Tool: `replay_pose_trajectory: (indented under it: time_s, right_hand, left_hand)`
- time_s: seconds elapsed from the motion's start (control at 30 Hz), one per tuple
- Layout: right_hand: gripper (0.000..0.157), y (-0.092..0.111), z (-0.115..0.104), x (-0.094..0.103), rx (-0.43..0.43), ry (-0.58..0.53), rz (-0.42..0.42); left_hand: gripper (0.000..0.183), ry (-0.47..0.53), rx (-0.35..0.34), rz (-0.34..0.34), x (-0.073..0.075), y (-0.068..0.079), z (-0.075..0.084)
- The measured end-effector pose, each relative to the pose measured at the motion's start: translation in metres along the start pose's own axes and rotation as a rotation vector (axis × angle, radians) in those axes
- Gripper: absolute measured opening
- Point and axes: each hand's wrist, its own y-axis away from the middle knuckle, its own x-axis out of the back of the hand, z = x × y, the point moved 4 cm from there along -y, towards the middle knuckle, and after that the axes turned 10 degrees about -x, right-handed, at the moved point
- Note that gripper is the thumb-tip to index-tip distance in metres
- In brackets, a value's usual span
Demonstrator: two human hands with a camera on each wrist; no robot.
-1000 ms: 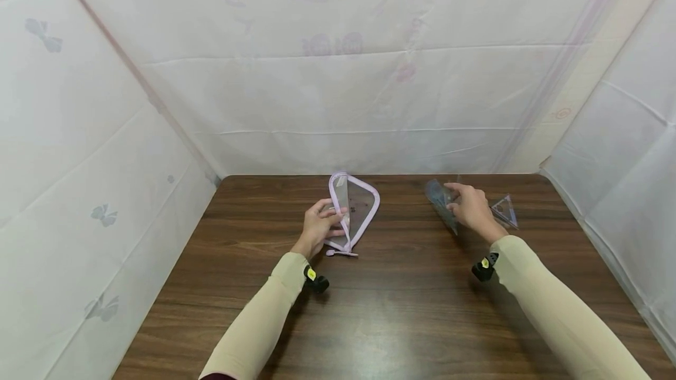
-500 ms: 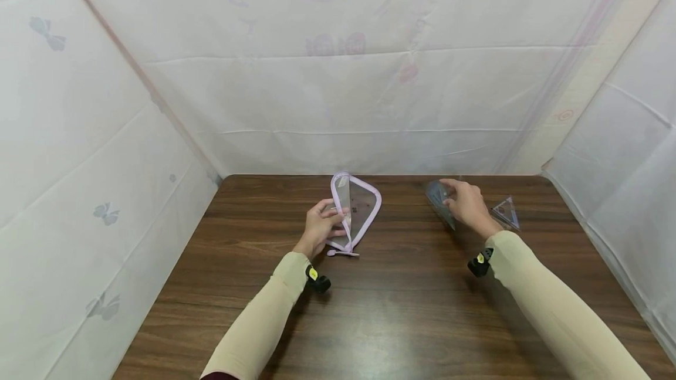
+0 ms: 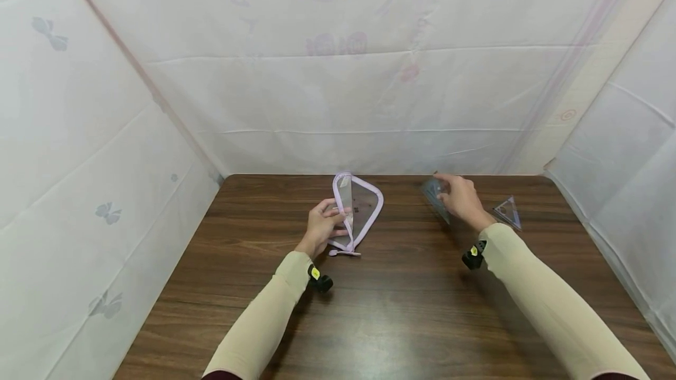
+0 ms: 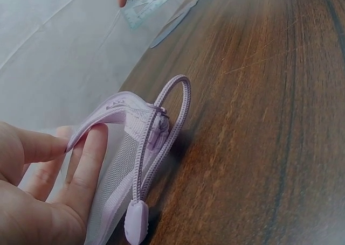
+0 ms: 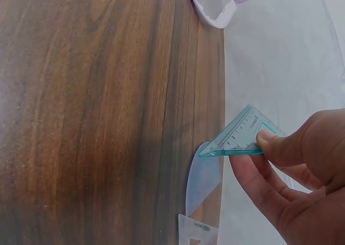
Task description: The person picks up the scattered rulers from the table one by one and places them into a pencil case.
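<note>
My left hand (image 3: 321, 228) pinches the lilac-trimmed edge of a grey mesh zip pouch (image 3: 365, 207), thumb on one side and fingers behind. The pouch's mouth gapes, and a looped cord zip pull (image 4: 137, 222) hangs at its near end. Off to the right, my right hand (image 3: 462, 199) grips a clear teal set square (image 5: 242, 131) between thumb and fingers, raised and tilted above the table. Under it, a bluish curved protractor (image 5: 202, 181) lies flat, partly hidden by the set square. A second set square (image 3: 510, 213) rests right of that hand.
The brown wooden table (image 3: 391, 309) ends at a pale sheet wall (image 3: 338, 98) just behind the pouch and the drawing tools. More sheeting (image 3: 623, 157) rises along the right side. A stretch of bare wood separates the two hands.
My right hand has shifted left with its set square, slightly farther from the set square on the table. My left hand and the pouch stay nearly as they were.
</note>
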Motion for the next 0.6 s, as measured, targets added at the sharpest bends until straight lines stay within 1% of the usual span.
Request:
replay_pose_trajectory:
  time_s: [0.27,0.47,0.6]
  right_hand:
    - [0.057,-0.008,-0.008,-0.003,0.02,-0.002,-0.01]
    - [0.057,-0.014,-0.013,-0.01,-0.006,-0.041,-0.029]
    - [0.057,-0.016,-0.017,-0.014,-0.004,-0.059,-0.039]
  left_hand:
    - [0.04,-0.002,0.01,0.007,0.0,-0.001,-0.001]
    - [0.039,-0.003,0.017,0.014,0.0,-0.001,-0.001]
    - [0.039,0.008,0.019,0.018,0.0,-0.001,-0.001]
